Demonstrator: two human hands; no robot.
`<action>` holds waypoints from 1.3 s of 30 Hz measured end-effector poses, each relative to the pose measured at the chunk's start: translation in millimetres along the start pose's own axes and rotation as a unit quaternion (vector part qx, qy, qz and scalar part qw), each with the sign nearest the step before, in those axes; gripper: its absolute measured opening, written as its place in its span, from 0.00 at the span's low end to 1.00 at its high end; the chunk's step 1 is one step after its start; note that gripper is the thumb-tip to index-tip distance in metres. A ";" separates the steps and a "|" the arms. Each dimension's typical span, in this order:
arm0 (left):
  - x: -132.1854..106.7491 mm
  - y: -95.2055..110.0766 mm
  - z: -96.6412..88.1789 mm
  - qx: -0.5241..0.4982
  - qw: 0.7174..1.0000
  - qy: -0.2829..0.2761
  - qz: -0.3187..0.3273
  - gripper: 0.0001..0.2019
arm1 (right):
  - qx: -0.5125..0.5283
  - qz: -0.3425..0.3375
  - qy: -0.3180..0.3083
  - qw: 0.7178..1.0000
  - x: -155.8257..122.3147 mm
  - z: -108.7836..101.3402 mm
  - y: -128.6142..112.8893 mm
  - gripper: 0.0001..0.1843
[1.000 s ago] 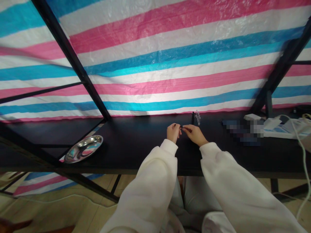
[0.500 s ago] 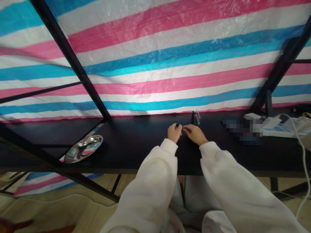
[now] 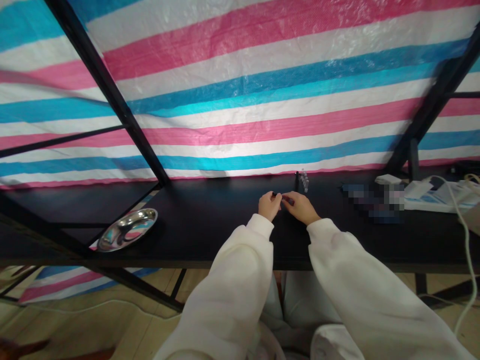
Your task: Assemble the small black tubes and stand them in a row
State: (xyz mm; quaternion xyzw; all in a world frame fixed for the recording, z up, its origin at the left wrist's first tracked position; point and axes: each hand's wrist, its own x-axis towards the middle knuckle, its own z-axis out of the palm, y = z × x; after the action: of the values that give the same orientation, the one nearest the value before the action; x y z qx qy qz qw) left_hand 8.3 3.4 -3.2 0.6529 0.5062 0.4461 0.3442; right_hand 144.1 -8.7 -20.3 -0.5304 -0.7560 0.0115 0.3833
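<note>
My left hand (image 3: pixel 268 205) is closed around a small dark object (image 3: pixel 274 194), of which only a dark tip shows above the fingers. Close beside it, the fingertips of my right hand (image 3: pixel 300 206) are pinched together; what lies between them is too small to make out. Both hands are over the black table (image 3: pixel 210 225), their fingertips meeting or nearly so. Just beyond the right hand stands a thin black upright piece (image 3: pixel 297 181). To its right is a row of small clear plastic pieces (image 3: pixel 305 181).
At the left lies a shiny oval metal tray (image 3: pixel 129 229). On the right are a blurred dark blue item (image 3: pixel 360 192), a small white box (image 3: pixel 388 179) and a white power strip (image 3: pixel 431 204) with a cable (image 3: pixel 468 250). Black frame posts (image 3: pixel 108 90) rise before a striped tarp (image 3: pixel 262 90).
My right fingertips have come slightly closer to the left hand, narrowing the gap between them. The view has shifted a little; nothing else has visibly moved.
</note>
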 end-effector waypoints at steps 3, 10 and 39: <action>0.0 -1.7 1.3 0.023 1.000 -0.010 0.011 0.11 | 0.022 -0.004 -0.001 1.000 0.3 -0.1 -1.1 0.12; 0.4 -4.4 3.3 0.060 0.997 -0.021 0.033 0.12 | 0.082 -0.035 -0.003 0.996 1.2 -0.1 -3.5 0.14; -1.7 0.0 0.8 0.004 0.998 -0.067 -0.006 0.15 | 0.140 -0.023 0.004 0.990 -2.2 -1.4 -8.3 0.22</action>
State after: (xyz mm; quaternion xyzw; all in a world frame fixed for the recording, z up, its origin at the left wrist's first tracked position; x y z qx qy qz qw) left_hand 8.9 1.8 -3.9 0.6796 0.4873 0.3976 0.3775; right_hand 138.7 -14.7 -17.0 -0.4536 -0.7574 0.1063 0.4575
